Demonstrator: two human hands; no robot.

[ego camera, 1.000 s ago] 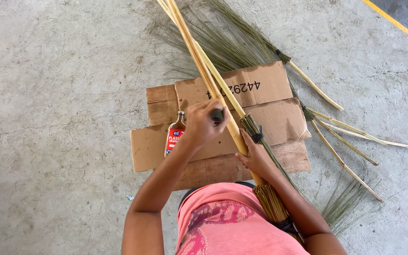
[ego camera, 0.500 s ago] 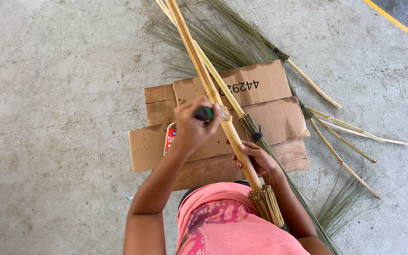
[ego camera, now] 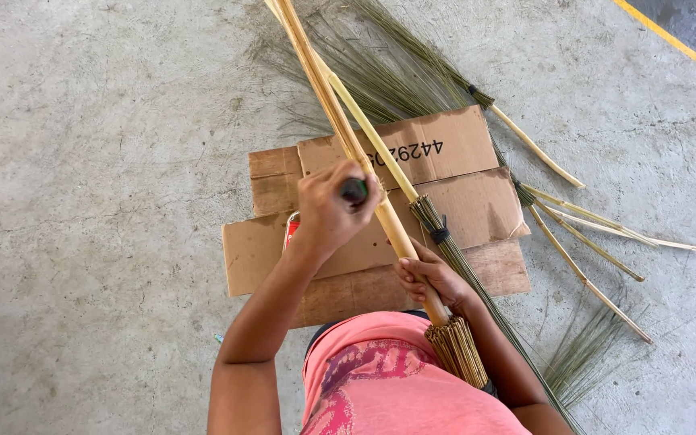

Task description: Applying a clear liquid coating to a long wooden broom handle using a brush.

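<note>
Our right hand (ego camera: 432,274) clenched round the long pale bamboo broom handle (ego camera: 340,121), slanting over flattened brown cardboard (ego camera: 461,145) | left hand (ego camera: 328,209) gripping a small dark-tipped tool (ego camera: 354,190) against it | handle seems light, stiff, smooth; best gripped near the bound bristles (ego camera: 457,350).

One head-worn camera looks steeply down, close above the cardboard (ego camera: 445,149) on the floor.

pink shirt (ego camera: 396,395), darker magenta print on front, arms bare.
</note>
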